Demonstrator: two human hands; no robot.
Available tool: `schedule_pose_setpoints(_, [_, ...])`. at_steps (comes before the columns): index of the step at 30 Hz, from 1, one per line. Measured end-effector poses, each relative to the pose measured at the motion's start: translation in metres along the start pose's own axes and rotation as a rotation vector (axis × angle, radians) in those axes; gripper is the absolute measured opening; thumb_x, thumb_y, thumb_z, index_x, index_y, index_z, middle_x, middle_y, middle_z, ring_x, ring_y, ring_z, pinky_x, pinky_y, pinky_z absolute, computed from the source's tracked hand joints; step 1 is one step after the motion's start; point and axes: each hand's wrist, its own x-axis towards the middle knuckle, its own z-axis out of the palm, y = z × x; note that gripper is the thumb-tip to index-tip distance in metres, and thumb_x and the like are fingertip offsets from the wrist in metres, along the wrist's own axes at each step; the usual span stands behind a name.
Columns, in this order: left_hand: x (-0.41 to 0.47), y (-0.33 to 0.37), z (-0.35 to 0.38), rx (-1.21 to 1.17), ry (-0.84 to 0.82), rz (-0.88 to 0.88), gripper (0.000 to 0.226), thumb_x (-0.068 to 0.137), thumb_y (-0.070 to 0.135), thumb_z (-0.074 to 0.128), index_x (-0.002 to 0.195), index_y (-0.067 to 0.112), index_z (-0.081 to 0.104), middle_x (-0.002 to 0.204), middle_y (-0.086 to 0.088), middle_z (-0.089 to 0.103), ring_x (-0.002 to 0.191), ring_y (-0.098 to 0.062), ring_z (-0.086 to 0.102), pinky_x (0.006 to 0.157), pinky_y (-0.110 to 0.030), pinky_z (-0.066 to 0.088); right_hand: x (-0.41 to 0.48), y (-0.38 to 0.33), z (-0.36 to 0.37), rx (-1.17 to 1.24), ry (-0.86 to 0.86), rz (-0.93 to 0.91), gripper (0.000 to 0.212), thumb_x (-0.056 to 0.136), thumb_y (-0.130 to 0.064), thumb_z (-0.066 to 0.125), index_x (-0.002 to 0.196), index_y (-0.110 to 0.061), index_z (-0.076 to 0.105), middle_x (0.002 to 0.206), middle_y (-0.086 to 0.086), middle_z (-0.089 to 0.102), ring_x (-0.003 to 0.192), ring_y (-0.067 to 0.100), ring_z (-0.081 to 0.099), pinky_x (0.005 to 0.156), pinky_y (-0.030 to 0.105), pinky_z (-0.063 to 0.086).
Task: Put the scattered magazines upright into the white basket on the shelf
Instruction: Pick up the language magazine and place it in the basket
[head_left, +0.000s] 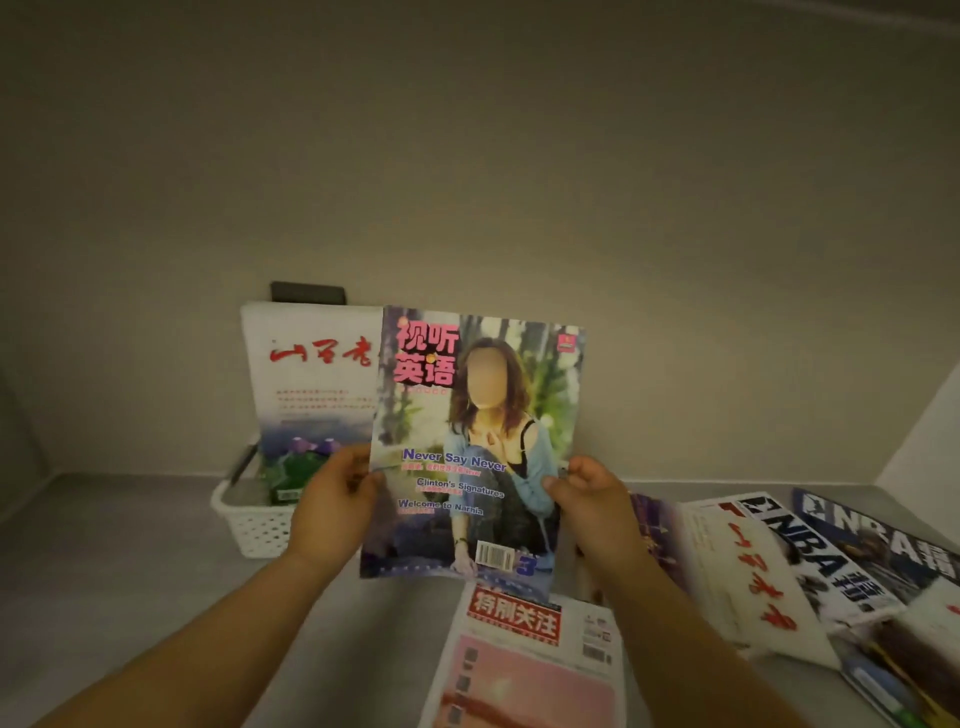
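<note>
I hold a colourful magazine (470, 441), with pink Chinese title and a woman on its cover, upright above the shelf. My left hand (332, 501) grips its left edge and my right hand (592, 493) pinches its right edge. Behind it the white basket (249, 525) stands on the shelf at left centre, partly hidden. A white magazine with red calligraphy (311, 374) stands upright in the basket. More magazines lie flat: a pink and white one with a red banner (524, 660) below, a white one with red script (748, 571) and two NBA issues (862, 551) to the right.
The grey shelf surface (130, 571) runs left to a side wall and right to a white side panel (924, 441). A beige back wall (467, 182) rises behind. A dark object (306, 292) pokes up behind the basket's magazine.
</note>
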Motion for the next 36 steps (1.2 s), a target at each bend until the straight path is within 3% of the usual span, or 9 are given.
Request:
schedule_pose_setpoints(3, [0.03,-0.013,-0.031,-0.027,0.096,0.008,0.018,0.085,0.002,0.051,0.1,0.002,0.06,0.094,-0.015,0.066,0.091,-0.031,0.059,0.077,-0.032,0.041,0.012,-0.006,0.037,-0.041,0.0,-0.05,0.03,0.082,-0.001,0.058,0.057,-0.017,0.058,0.042,-0.018,0.062,0.041,-0.008,0.054,0.042,0.004,0.04])
schedule_pose_setpoints(8, [0.07,-0.023,-0.06,-0.183,0.207,0.037,0.017,0.084,-0.002,0.051,0.099,0.0,0.058,0.09,-0.005,0.058,0.085,-0.021,0.053,0.078,-0.031,0.04,0.037,-0.024,0.088,-0.109,0.034,-0.189,0.037,0.081,0.0,0.059,0.049,-0.016,0.053,0.031,-0.013,0.05,0.033,-0.005,0.044,0.037,0.003,0.032])
schedule_pose_setpoints(13, [0.099,-0.06,-0.077,-0.101,0.242,-0.046,0.016,0.083,0.003,0.054,0.097,-0.002,0.06,0.094,-0.015,0.064,0.083,-0.02,0.053,0.074,-0.028,0.037,0.063,-0.019,0.129,-0.287,0.018,-0.291,0.047,0.082,-0.004,0.06,0.043,-0.026,0.044,0.03,-0.015,0.047,0.036,-0.003,0.043,0.041,0.008,0.032])
schedule_pose_setpoints(17, [0.105,-0.095,-0.083,0.011,0.232,-0.14,0.015,0.082,0.004,0.055,0.094,-0.002,0.062,0.099,-0.022,0.068,0.086,-0.029,0.06,0.076,-0.034,0.043,0.072,0.006,0.154,-0.42,-0.03,-0.211,0.05,0.084,-0.006,0.056,0.041,-0.026,0.039,0.03,-0.014,0.047,0.035,-0.007,0.044,0.039,0.006,0.033])
schedule_pose_setpoints(20, [0.107,-0.117,-0.077,0.012,0.206,-0.183,0.013,0.08,0.0,0.055,0.092,-0.004,0.061,0.097,-0.023,0.068,0.091,-0.036,0.061,0.081,-0.037,0.044,0.078,0.027,0.165,-0.549,-0.064,-0.093,0.044,0.086,-0.011,0.053,0.045,-0.023,0.042,0.043,-0.011,0.042,0.038,0.0,0.042,0.037,0.005,0.034])
schedule_pose_setpoints(24, [0.11,-0.126,-0.065,0.003,0.185,-0.211,0.009,0.08,-0.001,0.055,0.086,0.001,0.061,0.092,-0.019,0.068,0.078,-0.027,0.057,0.071,-0.029,0.038,0.085,0.051,0.168,-0.605,-0.022,0.001,0.037,0.087,-0.015,0.051,0.052,-0.022,0.047,0.051,-0.008,0.044,0.048,0.003,0.039,0.043,0.011,0.031])
schedule_pose_setpoints(27, [0.116,-0.123,-0.057,-0.01,0.2,-0.189,0.012,0.081,0.0,0.053,0.086,0.004,0.063,0.09,-0.015,0.068,0.074,-0.023,0.054,0.069,-0.028,0.038,0.089,0.055,0.171,-0.626,0.029,-0.012,0.026,0.089,-0.014,0.049,0.064,-0.016,0.058,0.054,-0.01,0.045,0.05,0.0,0.04,0.036,0.006,0.033])
schedule_pose_setpoints(30, [0.122,-0.124,-0.054,-0.059,0.246,-0.195,0.015,0.081,-0.001,0.053,0.09,0.002,0.065,0.097,-0.019,0.067,0.081,-0.029,0.058,0.074,-0.032,0.044,0.094,0.054,0.174,-0.535,0.086,-0.029,0.02,0.088,-0.006,0.047,0.082,-0.006,0.066,0.058,-0.006,0.05,0.051,0.001,0.043,0.038,-0.001,0.035])
schedule_pose_setpoints(36, [0.13,-0.127,-0.056,-0.052,0.311,-0.214,0.012,0.08,-0.002,0.055,0.089,-0.003,0.063,0.101,-0.025,0.064,0.092,-0.034,0.058,0.078,-0.031,0.038,0.102,0.049,0.188,-0.419,0.063,-0.033,0.021,0.088,-0.004,0.045,0.077,-0.012,0.06,0.071,0.002,0.053,0.054,0.001,0.044,0.035,0.001,0.034])
